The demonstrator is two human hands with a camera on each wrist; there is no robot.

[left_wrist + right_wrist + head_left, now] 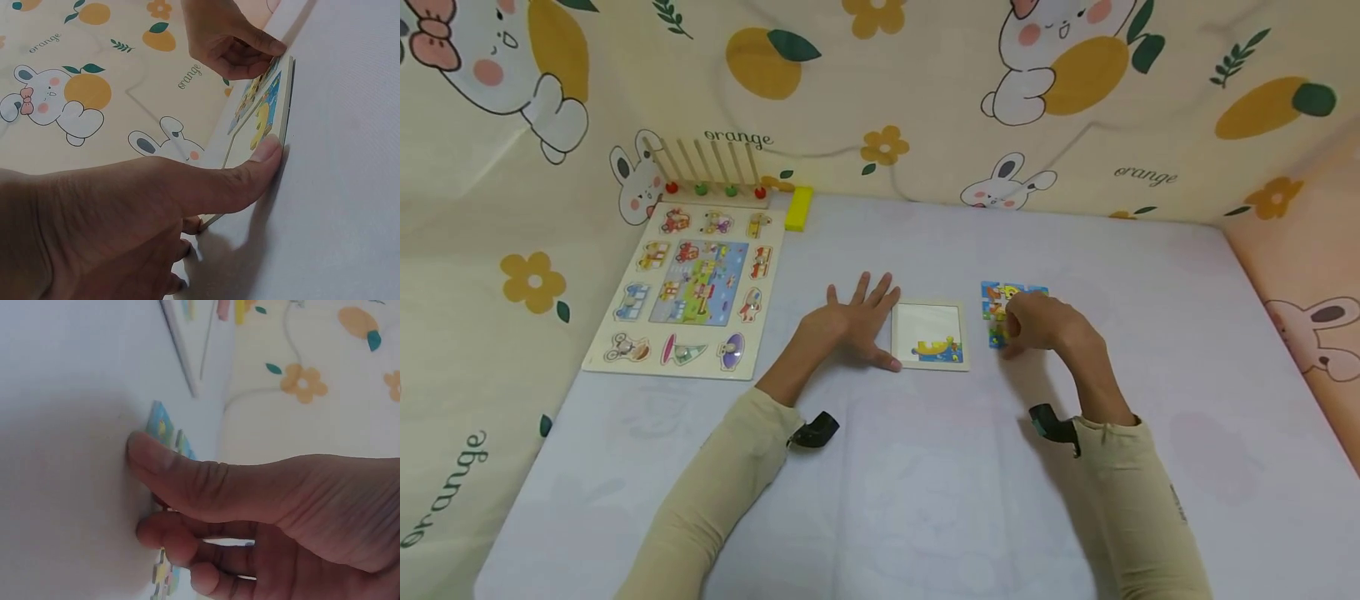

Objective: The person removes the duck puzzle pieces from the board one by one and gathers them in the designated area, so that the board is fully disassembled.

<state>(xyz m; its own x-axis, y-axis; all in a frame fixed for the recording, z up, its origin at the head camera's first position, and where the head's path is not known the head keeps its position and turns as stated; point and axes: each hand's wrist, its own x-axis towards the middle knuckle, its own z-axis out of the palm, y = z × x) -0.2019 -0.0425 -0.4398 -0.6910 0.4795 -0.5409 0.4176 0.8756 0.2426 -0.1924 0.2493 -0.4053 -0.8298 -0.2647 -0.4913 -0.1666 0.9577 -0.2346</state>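
Note:
A small square puzzle tray [930, 369] lies mid-table, with a few joined blue and yellow pieces [951, 353] in its lower right corner. My left hand [853, 327] rests at the tray's left side with fingers spread; in the left wrist view its thumb [250, 172] lies on the tray's rim. To the right of the tray, my right hand [1037, 321] reaches down with bent fingers over a cluster of loose puzzle pieces [992, 292]. The right wrist view shows thumb and fingertips by pieces [160, 422]; whether one is pinched is hidden.
A large knob-puzzle board [602, 362] with vehicle and toy shapes lies at the left. Behind it stands a wooden peg rack [715, 198] with red and green beads, next to a yellow block [799, 208]. A patterned cloth [925, 108] hangs behind the white-covered table [925, 500].

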